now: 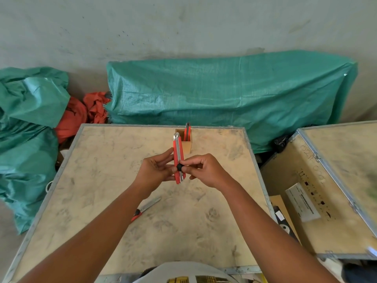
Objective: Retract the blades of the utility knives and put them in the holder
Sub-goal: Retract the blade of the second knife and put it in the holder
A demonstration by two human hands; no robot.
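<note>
Two hands hold one red utility knife above the tabletop.

The left hand [156,170] has a closed grip on the held knife [179,160] from its left side, keeping it upright; the right hand [204,170] pinches the black slider knob [179,167] on its face. Just behind stands the wooden holder [186,142] with another knife [186,132] already inside. A third knife [145,208], blade extended, lies on the tabletop [102,180] near the left forearm.
</note>
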